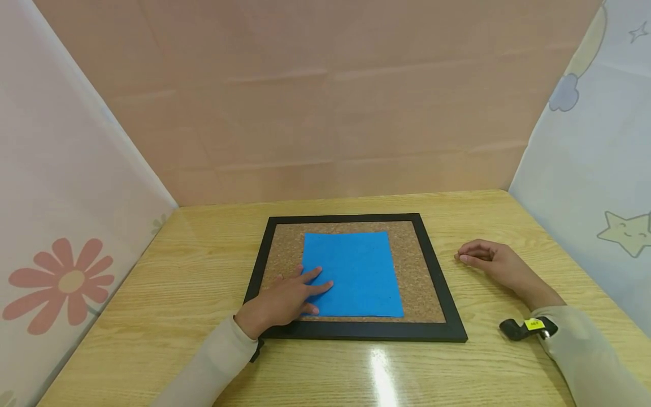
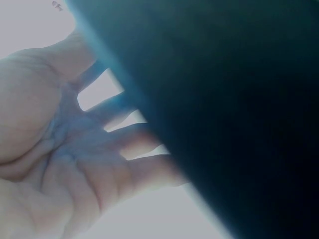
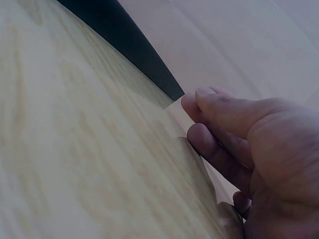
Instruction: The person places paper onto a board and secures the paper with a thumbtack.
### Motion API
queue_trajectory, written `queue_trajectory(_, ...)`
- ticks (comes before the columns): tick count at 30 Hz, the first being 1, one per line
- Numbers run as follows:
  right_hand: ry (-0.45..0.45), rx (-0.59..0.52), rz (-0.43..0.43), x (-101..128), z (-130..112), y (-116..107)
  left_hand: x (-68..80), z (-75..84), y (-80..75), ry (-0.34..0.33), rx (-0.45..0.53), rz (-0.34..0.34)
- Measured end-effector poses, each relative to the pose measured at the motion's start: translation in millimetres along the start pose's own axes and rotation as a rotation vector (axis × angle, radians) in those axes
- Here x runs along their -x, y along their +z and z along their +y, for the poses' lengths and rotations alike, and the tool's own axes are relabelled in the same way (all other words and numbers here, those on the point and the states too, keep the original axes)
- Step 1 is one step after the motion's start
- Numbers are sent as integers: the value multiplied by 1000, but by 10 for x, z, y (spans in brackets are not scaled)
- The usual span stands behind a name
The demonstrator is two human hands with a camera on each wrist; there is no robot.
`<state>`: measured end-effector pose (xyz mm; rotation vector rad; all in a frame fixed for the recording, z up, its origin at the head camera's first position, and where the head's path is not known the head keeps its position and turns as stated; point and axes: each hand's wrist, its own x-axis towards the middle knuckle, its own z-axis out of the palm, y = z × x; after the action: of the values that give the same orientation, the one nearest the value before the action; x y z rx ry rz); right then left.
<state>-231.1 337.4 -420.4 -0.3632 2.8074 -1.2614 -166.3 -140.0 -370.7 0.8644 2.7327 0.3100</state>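
A blue sheet of paper (image 1: 351,265) lies flat on a cork board (image 1: 414,265) with a black frame (image 1: 356,331). My left hand (image 1: 282,297) rests on the sheet's left edge and the cork, its fingers spread. In the left wrist view, my left palm (image 2: 70,139) shows, but a dark frame edge hides the fingertips. To the right of the board, my right hand (image 1: 490,261) is just over the wooden table, fingers loosely curled. Its thumb lies near the index fingertip in the right wrist view, and no held thing shows there.
The board sits on a light wooden table (image 1: 203,271). Behind it hangs a pinkish-tan backdrop (image 1: 330,113). Printed side panels stand at left and right, with a flower (image 1: 71,281) and a star (image 1: 628,233). A black wrist device (image 1: 524,328) sits on the right sleeve.
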Motion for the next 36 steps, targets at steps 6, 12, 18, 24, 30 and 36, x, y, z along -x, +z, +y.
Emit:
queue_trajectory(6,-18,-37,-3,-4,3,13,-5,-13,15,4,3,1)
queue_trajectory(12,12,-3,4,-11,5,1,-3,-14,18,5,8,-1)
queue_trajectory(18,17,3,21,-5,-16,-5,-3,-8,16,-2,14,-3)
queue_trajectory(24,12,-12,17,-10,1,-2,-4,-9,18,-7,6,-8)
queue_trajectory(30,-6,-54,1,-14,2,12,-4,-11,15,3,-2,-9)
queue_trajectory(36,-1,-41,4,-17,12,10,-3,-12,10,17,-10,-6)
